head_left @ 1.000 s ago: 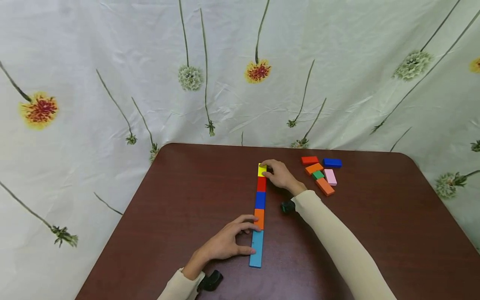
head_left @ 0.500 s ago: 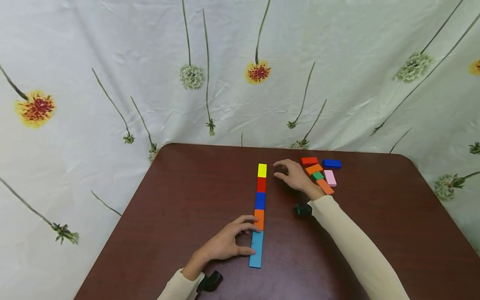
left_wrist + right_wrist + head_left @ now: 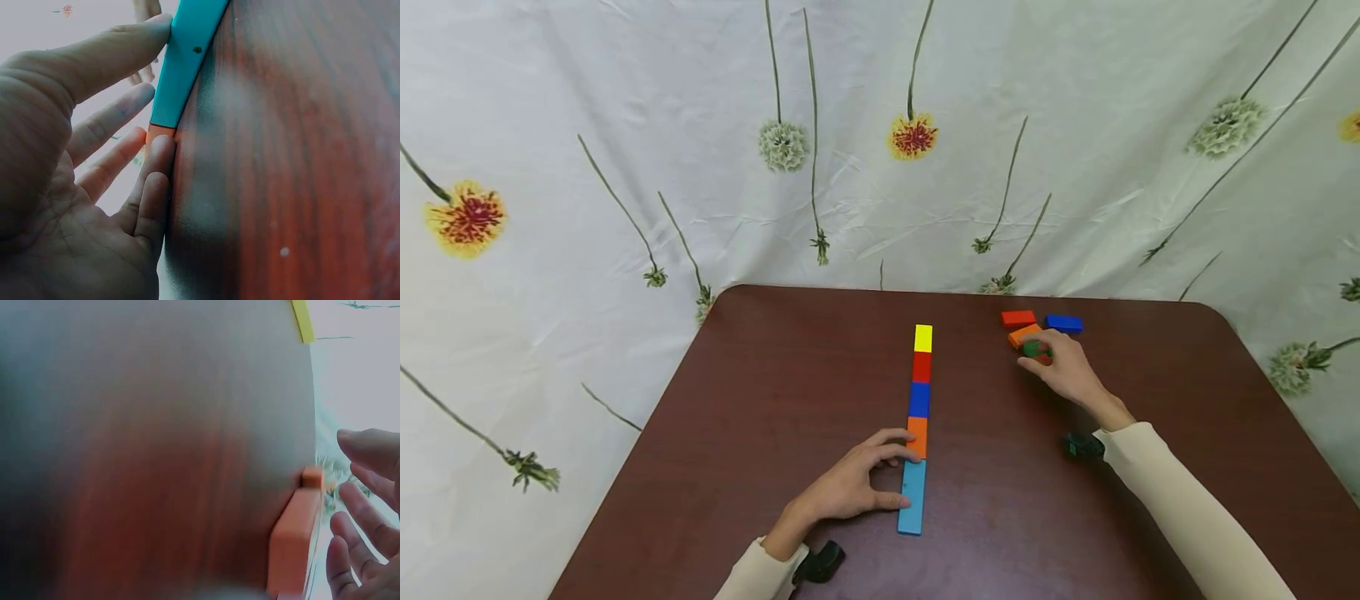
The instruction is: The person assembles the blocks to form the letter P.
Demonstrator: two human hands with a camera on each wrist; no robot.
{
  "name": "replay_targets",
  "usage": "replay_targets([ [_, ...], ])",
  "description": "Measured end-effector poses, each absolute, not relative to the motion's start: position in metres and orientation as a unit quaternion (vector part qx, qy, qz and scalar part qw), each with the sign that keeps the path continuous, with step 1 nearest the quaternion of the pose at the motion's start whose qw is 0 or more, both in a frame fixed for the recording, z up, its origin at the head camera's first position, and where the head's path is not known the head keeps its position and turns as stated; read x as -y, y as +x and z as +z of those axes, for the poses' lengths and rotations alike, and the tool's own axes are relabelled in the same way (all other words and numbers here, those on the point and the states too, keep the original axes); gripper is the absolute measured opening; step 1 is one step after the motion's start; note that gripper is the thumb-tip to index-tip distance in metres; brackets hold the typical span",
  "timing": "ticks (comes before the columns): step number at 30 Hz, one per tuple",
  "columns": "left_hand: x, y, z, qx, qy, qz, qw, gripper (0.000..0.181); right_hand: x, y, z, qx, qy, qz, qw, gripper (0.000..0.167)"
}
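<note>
A straight row on the table runs from a light blue strip [image 3: 911,518] [image 3: 187,56] through orange [image 3: 917,428] [image 3: 160,130], blue [image 3: 919,400] and red [image 3: 922,367] blocks to a yellow block [image 3: 923,338] [image 3: 303,322] at the far end. Relaxed fingers and thumb of my left hand [image 3: 850,483] [image 3: 75,156] touch the strip and the orange block from the left. My right hand [image 3: 1069,368] [image 3: 375,519], thumb and fingers apart, hovers over the loose blocks, its fingertips around a green block [image 3: 1032,348]; contact is unclear. It hides part of that pile.
Near the table's [image 3: 760,358] far edge lie loose red [image 3: 1018,318], dark blue [image 3: 1063,323] and orange [image 3: 1022,335] blocks. Another orange block [image 3: 292,537] shows in the right wrist view. A flowered cloth [image 3: 850,183] hangs behind the table.
My right hand has let go of the yellow block and moved right, over the loose blocks. My left hand has stayed in place.
</note>
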State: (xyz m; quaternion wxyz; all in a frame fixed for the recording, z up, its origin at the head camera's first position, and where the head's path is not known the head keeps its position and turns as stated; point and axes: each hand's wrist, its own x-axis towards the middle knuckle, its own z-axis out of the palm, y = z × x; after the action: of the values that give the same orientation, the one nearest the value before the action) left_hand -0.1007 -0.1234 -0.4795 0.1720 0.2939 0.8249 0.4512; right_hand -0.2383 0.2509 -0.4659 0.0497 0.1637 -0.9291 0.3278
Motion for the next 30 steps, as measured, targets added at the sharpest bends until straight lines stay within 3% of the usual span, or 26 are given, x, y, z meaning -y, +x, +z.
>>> replay_targets([
  [17, 0.123, -0.100, -0.478, -0.825, 0.288, 0.452, 0.176, 0.044, -0.270, -0.221, -0.472, 0.948, 0.158, 0.265, 0.072, 0.033],
  [24, 0.124, -0.101, -0.478, -0.826, 0.292, 0.449, 0.174, 0.044, -0.267, -0.219, -0.469, 0.942, 0.189, 0.275, 0.046, 0.031],
  [30, 0.125, -0.101, -0.477, -0.827, 0.292, 0.447, 0.174, 0.044, -0.267, -0.215, -0.465, 0.942, 0.199, 0.267, 0.036, 0.039],
])
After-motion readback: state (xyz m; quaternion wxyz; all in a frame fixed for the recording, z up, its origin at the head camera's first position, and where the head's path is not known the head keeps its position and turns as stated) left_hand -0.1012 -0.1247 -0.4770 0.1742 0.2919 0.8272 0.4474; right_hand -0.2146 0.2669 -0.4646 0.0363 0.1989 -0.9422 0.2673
